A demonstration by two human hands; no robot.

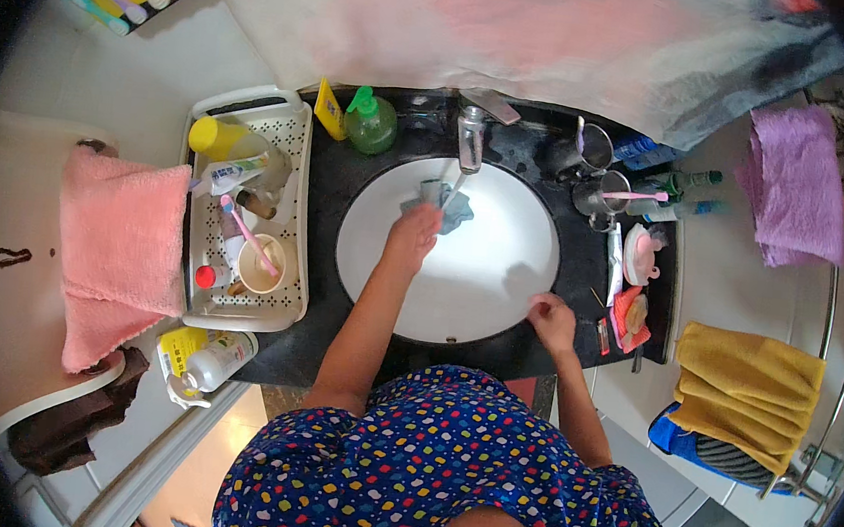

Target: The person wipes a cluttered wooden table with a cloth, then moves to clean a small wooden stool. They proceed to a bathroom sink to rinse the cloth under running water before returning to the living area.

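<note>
A thin stream of water falls from the chrome tap (470, 140) into the oval white washbasin (464, 297). Under the stream lies a crumpled blue-grey cloth (457, 210), at the back of the bowl. My left hand (415, 234) reaches over the bowl, its fingers at the cloth's near edge and beside the water. The fingers are blurred, so whether they grip the cloth is unclear. At the basin's right front rim is my right hand (554, 323), its fingers loosely bent and nothing seen in them.
On the left stands a white basket (298, 215) holding bottles, tubes and a cup (262, 263). A green soap pump bottle (371, 123) stands behind the basin. Steel mugs (600, 192) and a pink soap dish (641, 256) line the right side of the black counter (309, 351).
</note>
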